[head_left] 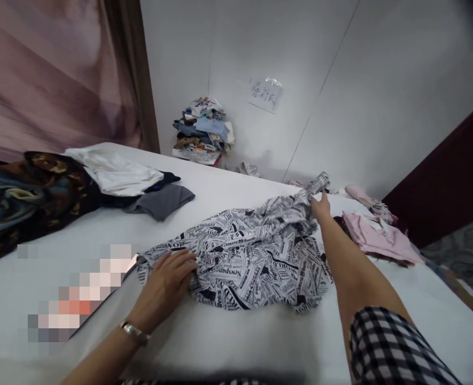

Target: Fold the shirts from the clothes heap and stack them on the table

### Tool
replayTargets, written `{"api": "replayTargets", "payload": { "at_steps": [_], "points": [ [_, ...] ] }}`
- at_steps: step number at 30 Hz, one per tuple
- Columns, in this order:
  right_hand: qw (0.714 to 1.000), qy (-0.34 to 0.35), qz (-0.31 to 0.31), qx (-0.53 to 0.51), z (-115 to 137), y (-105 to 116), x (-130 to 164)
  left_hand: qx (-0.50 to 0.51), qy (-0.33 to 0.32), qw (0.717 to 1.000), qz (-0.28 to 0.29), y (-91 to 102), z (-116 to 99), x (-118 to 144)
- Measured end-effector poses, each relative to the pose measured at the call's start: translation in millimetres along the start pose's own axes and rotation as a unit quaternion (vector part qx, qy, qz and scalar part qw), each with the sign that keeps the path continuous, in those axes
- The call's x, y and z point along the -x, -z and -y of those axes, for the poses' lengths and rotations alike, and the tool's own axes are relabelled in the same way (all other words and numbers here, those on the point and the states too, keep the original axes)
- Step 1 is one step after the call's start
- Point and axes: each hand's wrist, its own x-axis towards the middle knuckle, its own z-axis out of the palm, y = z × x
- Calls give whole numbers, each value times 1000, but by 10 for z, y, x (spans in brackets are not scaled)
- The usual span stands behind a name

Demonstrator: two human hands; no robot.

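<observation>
A black-and-white newspaper-print shirt (252,267) lies spread and partly rumpled across the white table. My left hand (172,278), with a silver bracelet at the wrist, rests palm down on the shirt's left end, fingers stretched out. At the far right, my right hand (321,207) is closed around a bunched part of the shirt, which rises in a narrow roll past the fingers. The palm side of both hands is hidden from me.
The white table (236,342) bears loose dark, white and grey clothes (116,176) on the left. Pink folded garments (380,235) lie on the right. Behind stands a tall clothes pile (206,131) near a wall with a paper sign (264,96). A patch at lower left is pixelated.
</observation>
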Motion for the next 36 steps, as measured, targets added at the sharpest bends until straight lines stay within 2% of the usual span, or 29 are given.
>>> {"api": "replayTargets", "payload": {
  "at_steps": [3, 6, 8, 11, 13, 16, 18, 22, 24, 26, 28, 33, 36],
  "points": [
    [1000, -1, 26, 9, -160, 127, 298, 2, 5, 1000, -1, -103, 42, -44],
    [996, 15, 89, -2, -343, 274, 759, 47, 15, 999, 11, -177, 128, 73],
    [989, 30, 145, -11, -448, 395, 1057, 108, 46, 992, 39, -150, 154, 136],
    [981, 50, 188, -3, -534, 568, 1391, 181, 142, 968, 103, 23, 133, 49],
    [975, 58, 213, 9, -551, 657, 1532, 172, 201, 956, 125, 160, 114, -151],
    [967, 71, 242, 30, -581, 757, 1678, 92, 231, 960, 128, 232, 140, -572],
    [969, 78, 231, 39, -632, 804, 1773, 34, 225, 964, 137, 148, 193, -853],
    [975, 75, 204, 57, -796, 832, 2017, -58, 219, 956, 188, -193, 271, -1283],
    [972, 83, 208, 69, -871, 803, 2146, -75, 227, 948, 209, -335, 256, -1455],
    [971, 104, 198, 78, -927, 756, 2246, -72, 226, 947, 216, -390, 213, -1637],
    [975, 124, 171, 76, -961, 708, 2298, -69, 220, 951, 203, -339, 173, -1856],
    [980, 154, 127, -4, -977, 663, 2251, -86, 255, 960, 81, 68, 230, -2499],
    [981, 157, 105, -48, -946, 692, 2219, -74, 273, 958, 39, 166, 306, -2748]
  ]
}}
